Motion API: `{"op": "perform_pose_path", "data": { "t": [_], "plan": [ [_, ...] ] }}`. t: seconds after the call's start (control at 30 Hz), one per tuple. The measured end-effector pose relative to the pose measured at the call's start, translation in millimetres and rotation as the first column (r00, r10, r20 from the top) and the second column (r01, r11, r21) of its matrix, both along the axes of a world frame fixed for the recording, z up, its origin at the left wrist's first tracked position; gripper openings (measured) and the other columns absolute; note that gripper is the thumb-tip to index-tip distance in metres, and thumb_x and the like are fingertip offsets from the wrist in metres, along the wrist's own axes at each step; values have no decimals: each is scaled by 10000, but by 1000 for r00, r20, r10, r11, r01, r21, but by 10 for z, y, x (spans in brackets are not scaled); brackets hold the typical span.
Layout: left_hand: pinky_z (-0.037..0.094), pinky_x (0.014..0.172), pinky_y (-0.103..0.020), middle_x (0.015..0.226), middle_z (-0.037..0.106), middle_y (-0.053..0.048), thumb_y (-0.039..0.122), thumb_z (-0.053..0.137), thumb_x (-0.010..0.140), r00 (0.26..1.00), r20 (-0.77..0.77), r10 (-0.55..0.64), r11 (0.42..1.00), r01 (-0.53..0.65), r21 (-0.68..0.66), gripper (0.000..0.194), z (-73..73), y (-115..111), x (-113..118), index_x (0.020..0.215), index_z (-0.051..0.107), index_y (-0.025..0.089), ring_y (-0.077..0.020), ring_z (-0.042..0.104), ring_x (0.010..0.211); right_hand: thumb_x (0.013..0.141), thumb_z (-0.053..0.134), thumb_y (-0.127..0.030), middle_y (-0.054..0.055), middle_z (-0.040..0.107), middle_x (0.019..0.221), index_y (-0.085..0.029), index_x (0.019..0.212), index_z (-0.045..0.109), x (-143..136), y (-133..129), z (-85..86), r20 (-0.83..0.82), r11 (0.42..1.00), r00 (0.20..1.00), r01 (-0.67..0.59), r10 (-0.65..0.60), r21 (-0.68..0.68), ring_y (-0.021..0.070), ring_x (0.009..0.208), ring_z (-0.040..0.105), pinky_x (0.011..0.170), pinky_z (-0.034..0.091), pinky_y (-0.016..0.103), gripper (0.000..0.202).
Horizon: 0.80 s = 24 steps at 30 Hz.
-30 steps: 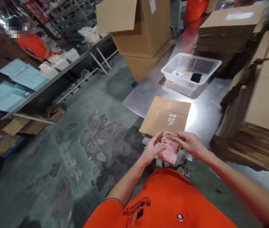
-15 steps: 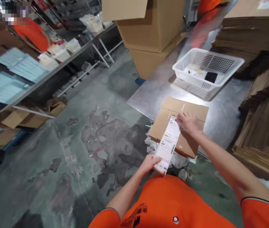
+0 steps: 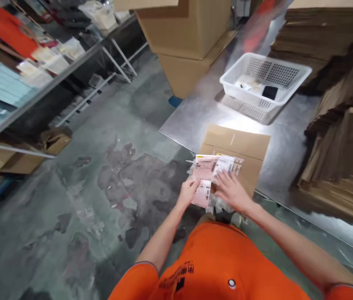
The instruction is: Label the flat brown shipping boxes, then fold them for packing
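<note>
A flat cardboard box (image 3: 251, 143) lies at the near edge of the metal table, with white lettering on its top. On it is a white printed shipping label (image 3: 224, 161). My right hand (image 3: 231, 191) rests over the lower part of this label, fingers spread and flat. My left hand (image 3: 188, 192) pinches pinkish shipping labels (image 3: 205, 167) at their left side, over the box's left edge. A lower part of these labels hangs below the fingers. Whether the pinkish labels join the white one, I cannot tell.
A white plastic basket (image 3: 265, 81) with a black item and small pieces stands farther back on the metal table (image 3: 189, 118). Stacked flat cardboard (image 3: 339, 154) rises at the right. Large cartons (image 3: 185, 33) stand beyond. Another person in orange (image 3: 8, 29) is at the far-left bench.
My left hand has moved up with the labels, which were one long strip. My right hand has shifted down and spread flat over the white label. The view has shifted slightly.
</note>
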<state>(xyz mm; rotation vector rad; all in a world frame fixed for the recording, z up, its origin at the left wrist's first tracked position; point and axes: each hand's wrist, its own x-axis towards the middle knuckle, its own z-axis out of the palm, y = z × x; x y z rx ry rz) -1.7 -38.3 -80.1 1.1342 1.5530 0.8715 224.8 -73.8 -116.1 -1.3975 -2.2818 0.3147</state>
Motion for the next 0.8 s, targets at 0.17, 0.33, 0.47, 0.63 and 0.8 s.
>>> {"op": "perform_pose_path", "data": {
  "t": [0.17, 0.33, 0.47, 0.63, 0.8],
  "plan": [
    [469, 676, -223, 785, 719, -25, 322, 736, 702, 993, 25, 118, 990, -119, 75, 176, -19, 101, 67, 693, 734, 146, -174, 641, 780, 970, 393, -490, 166, 183, 1647, -137, 1542, 324, 810, 268, -79, -3, 824, 846, 518, -533, -231, 408, 1508, 130, 1171, 184, 651, 677],
    [478, 667, -231, 641, 662, 8, 338, 811, 662, 917, 230, 326, 936, -348, 58, 250, 31, 288, 107, 668, 671, 130, -155, 627, 699, 928, 452, -500, 201, 187, 1637, -134, 1536, 308, 1074, 667, 58, -109, 778, 801, 523, -588, -348, 408, 1442, 318, 1124, 330, 581, 723],
    [540, 808, -312, 778, 719, -44, 389, 732, 789, 799, 370, 474, 863, -505, -15, 248, -95, 60, 7, 824, 666, 153, -197, 689, 836, 958, 340, -534, 252, 449, 1485, -90, 1484, 357, 986, 333, 9, -204, 673, 659, 608, -724, -422, 339, 1264, 551, 998, 473, 470, 688],
    [558, 919, -386, 927, 751, -85, 365, 704, 841, 666, 597, 447, 894, -353, -276, 214, -354, -94, 224, 917, 684, 166, -239, 705, 977, 937, 419, -475, 148, 701, 1150, -155, 1245, 569, 795, 1, -90, -214, 709, 700, 560, -681, -428, 255, 990, 679, 813, 532, 337, 469],
    [571, 847, -322, 864, 753, -71, 317, 712, 846, 705, 578, 411, 911, -340, -234, 176, -273, 223, 343, 882, 677, 147, -193, 718, 859, 934, 430, -449, 196, 684, 1138, -121, 1208, 585, 874, 248, 55, -155, 699, 701, 612, -696, -371, 288, 993, 666, 814, 515, 360, 455]
  ]
}}
